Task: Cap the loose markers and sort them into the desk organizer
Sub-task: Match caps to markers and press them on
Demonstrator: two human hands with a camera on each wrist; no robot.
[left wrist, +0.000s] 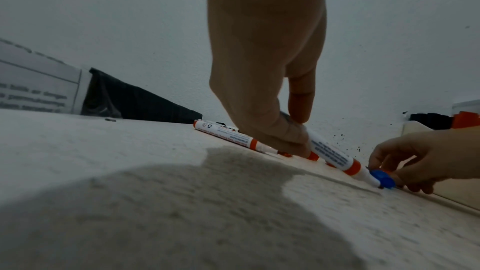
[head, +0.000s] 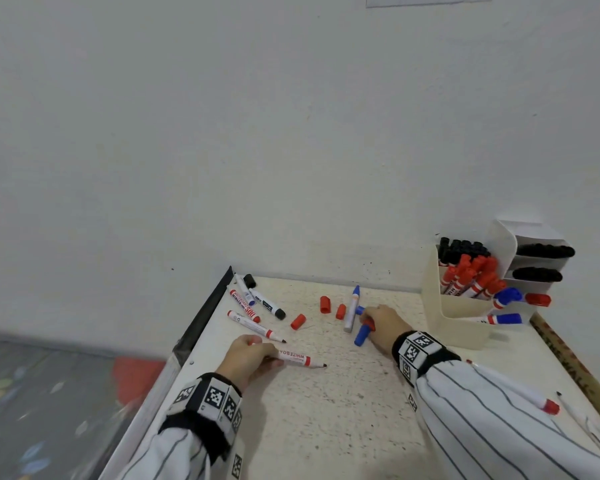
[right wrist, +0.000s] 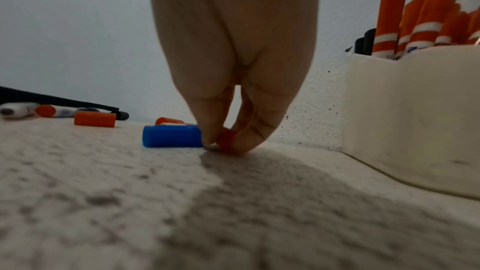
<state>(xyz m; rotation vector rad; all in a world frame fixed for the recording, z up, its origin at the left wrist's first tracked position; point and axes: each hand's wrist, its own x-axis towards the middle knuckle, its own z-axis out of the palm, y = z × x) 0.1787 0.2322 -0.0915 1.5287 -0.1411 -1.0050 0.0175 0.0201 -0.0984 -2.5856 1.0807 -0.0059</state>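
Note:
My left hand (head: 253, 355) grips an uncapped red whiteboard marker (head: 293, 359) low over the white desk (head: 326, 410), its tip pointing right; in the left wrist view the fingers (left wrist: 275, 130) curl round its barrel (left wrist: 331, 154). My right hand (head: 370, 322) pinches a red cap (right wrist: 226, 140) between thumb and finger on the desk, right beside a loose blue cap (right wrist: 171, 136). A cream desk organizer (head: 465, 317) at the back right holds several capped black, red and blue markers.
An uncapped blue marker (head: 353, 308) and three loose red caps (head: 325, 304) lie behind my right hand. Several more markers (head: 253, 325) and a black cap (head: 249, 280) lie at the back left. Another marker (head: 537, 400) lies by my right sleeve. A wooden ruler (head: 568, 365) lines the right edge.

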